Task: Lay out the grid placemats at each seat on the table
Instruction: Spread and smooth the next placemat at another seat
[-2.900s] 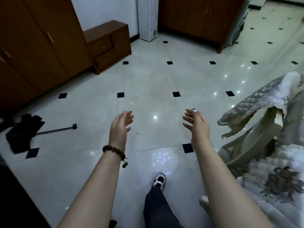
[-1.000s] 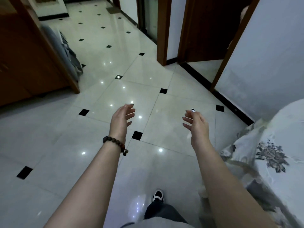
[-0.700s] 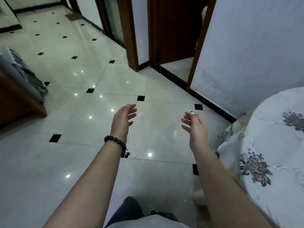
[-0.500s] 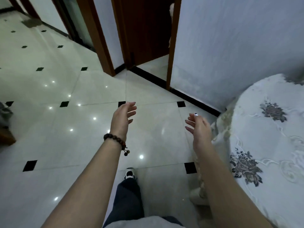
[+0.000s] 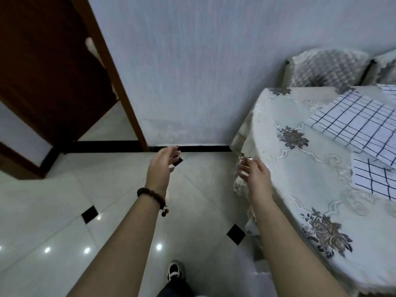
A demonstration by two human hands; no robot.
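we see white grid placemats (image 5: 355, 118) with dark blue lines lying on the floral-clothed table (image 5: 300, 179), our left hand (image 5: 160, 168) and right hand (image 5: 256, 174) loose-fingered, holding nothing

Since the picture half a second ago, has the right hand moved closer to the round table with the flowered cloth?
Yes. The right hand now overlaps the edge of the round table with the flowered cloth; earlier, floor showed between them. Both hands hold nothing.
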